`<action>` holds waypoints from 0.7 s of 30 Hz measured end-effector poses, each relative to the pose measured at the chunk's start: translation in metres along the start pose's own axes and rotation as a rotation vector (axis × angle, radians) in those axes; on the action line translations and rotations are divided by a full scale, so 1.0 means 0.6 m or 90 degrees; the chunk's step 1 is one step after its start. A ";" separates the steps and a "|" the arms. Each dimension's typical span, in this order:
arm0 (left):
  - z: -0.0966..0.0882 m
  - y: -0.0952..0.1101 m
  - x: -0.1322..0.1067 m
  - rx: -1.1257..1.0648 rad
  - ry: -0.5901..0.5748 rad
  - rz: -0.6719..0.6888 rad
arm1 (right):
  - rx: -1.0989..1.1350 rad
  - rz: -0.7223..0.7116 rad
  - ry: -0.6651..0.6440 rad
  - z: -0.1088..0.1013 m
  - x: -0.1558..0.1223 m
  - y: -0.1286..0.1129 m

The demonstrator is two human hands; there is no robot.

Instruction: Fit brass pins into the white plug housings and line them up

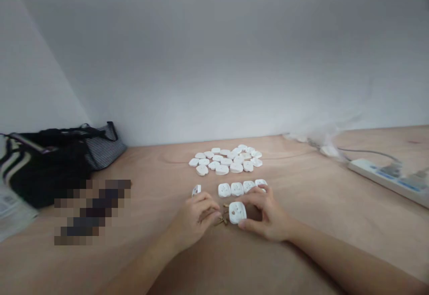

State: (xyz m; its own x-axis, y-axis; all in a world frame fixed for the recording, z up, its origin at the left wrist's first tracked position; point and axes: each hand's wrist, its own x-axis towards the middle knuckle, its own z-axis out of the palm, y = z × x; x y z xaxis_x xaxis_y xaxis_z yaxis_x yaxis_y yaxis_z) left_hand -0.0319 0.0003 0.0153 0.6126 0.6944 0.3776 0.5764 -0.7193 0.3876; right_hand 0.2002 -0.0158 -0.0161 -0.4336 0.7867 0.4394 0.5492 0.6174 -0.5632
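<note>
My right hand (268,214) grips a white square plastic socket piece (237,213) between thumb and fingers, tilted so its face with small holes shows. Close to it, my left hand (197,219) is closed in a pinch, its fingertips beside some small brass-coloured parts (221,220). Whether a brass part sits in that pinch cannot be made out. Just behind the left hand's knuckles, another white piece (196,190) stands tilted; I cannot tell if the hand touches it. Beyond my hands runs a short row of similar white pieces (237,189), partly covered by my right fingers.
A loose group of several white pieces (221,169) lies farther back on the wooden table (161,174). A black bag (50,165) and a pixelated dark object (97,210) are at left. At right are a power strip (385,176) with a cable and clear plastic (321,138).
</note>
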 end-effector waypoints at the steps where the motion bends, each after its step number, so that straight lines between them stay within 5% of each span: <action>1: 0.000 0.000 0.000 -0.005 -0.028 -0.009 | -0.002 0.001 0.006 0.001 0.000 0.001; 11: 0.028 -0.009 -0.002 -0.020 -0.078 -0.008 | -0.016 0.000 0.014 0.001 -0.001 0.002; 21: 0.016 -0.001 0.000 -0.058 0.056 -0.050 | -0.011 -0.021 -0.002 -0.002 0.000 -0.004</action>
State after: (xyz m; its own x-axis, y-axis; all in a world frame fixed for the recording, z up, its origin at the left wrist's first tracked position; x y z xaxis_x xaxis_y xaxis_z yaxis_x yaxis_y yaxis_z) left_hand -0.0270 0.0003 0.0068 0.5158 0.7505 0.4131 0.5672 -0.6606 0.4919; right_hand 0.1998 -0.0173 -0.0138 -0.4540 0.7657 0.4557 0.5463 0.6432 -0.5365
